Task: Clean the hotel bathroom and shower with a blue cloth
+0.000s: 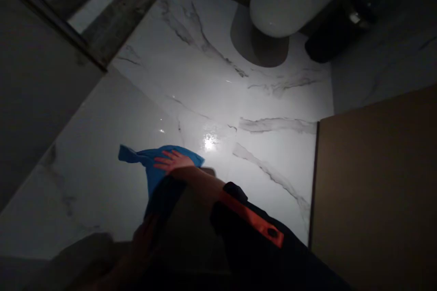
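Note:
My right hand point(175, 162) lies flat on a blue cloth point(157, 177), fingers spread, pressing it to the white marble-patterned floor point(211, 104). One corner of the cloth sticks out to the left, twisted and folded. In deep shadow, my left hand point(147, 232) is at the cloth's near end; its fingers are too dark to make out. A dark sleeve with an orange strap point(252, 218) covers my right forearm.
A white toilet bowl point(280, 4) overhangs the floor at the far side, with a dark cylindrical bin point(336, 32) beside it. A brown panel point(375, 182) stands on the right. At upper left is a door track or threshold point(102, 61). Bright light reflects off the floor.

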`<action>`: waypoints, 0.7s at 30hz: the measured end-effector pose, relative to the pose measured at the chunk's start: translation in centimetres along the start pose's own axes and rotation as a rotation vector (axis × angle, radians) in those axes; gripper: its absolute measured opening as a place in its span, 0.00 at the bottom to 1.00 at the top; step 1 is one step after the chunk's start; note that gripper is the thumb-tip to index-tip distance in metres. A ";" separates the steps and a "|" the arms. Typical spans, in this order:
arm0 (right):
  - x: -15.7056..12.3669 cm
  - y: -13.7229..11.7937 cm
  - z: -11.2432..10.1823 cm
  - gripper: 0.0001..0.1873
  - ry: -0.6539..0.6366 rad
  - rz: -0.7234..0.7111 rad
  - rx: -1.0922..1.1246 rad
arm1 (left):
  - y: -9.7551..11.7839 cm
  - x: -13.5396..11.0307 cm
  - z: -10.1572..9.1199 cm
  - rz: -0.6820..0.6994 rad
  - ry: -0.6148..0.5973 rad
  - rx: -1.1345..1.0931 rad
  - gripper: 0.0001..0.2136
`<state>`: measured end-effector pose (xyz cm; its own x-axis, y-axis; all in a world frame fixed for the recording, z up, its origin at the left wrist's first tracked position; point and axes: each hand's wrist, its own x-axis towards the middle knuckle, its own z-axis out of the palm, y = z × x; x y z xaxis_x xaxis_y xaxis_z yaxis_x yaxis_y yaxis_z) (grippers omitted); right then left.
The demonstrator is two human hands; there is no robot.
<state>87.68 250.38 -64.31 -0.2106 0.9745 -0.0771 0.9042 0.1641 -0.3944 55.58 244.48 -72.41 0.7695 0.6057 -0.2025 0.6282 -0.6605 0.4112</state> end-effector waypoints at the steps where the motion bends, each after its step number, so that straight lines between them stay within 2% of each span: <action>1: -0.2 2.5 -1.2 0.27 0.007 0.041 -0.013 | 1.6 2.8 -0.5 0.028 -0.007 0.027 0.30; 3: -1.3 8.9 -4.7 0.30 -0.001 0.168 -0.034 | 6.1 10.0 -2.4 0.055 -0.037 0.074 0.30; 4: -2.4 12.4 -6.7 0.32 -0.005 0.254 -0.043 | 8.9 13.9 -3.6 0.084 -0.099 0.089 0.30; 6: -6.4 19.1 -10.3 0.33 -0.008 0.423 -0.058 | 15.0 21.4 -5.7 0.065 -0.229 0.134 0.31; 8: -12.9 24.5 -12.4 0.34 -0.006 0.587 -0.070 | 21.2 26.9 -6.4 0.098 -0.337 0.150 0.31; 9: -16.9 26.3 -12.7 0.35 -0.010 0.689 -0.069 | 24.2 28.6 -6.1 0.147 -0.351 0.162 0.30; 11: -25.6 27.8 -11.9 0.35 -0.007 0.845 -0.077 | 29.3 30.1 -4.6 0.280 -0.384 0.176 0.29; 13: -34.1 26.2 -9.6 0.36 -0.035 0.993 -0.067 | 32.9 29.3 -2.6 0.415 -0.435 0.174 0.27; 15: -41.2 21.7 -6.3 0.37 -0.099 1.128 -0.032 | 34.5 26.7 -0.9 0.518 -0.499 0.161 0.26; 16: -44.0 18.6 -4.6 0.36 -0.133 1.179 -0.006 | 34.5 25.0 -0.3 0.568 -0.530 0.158 0.25; 18: -47.8 11.5 -1.0 0.36 -0.188 1.232 0.066 | 33.1 21.0 0.7 0.676 -0.602 0.177 0.25; 21: -50.0 0.8 3.8 0.37 -0.267 1.212 0.244 | 28.4 14.4 2.3 0.852 -0.738 0.257 0.25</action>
<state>97.49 201.25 -64.20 0.6089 0.4137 -0.6768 0.4831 -0.8701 -0.0973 84.71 233.42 -65.71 0.7820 -0.4300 -0.4512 -0.1868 -0.8523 0.4885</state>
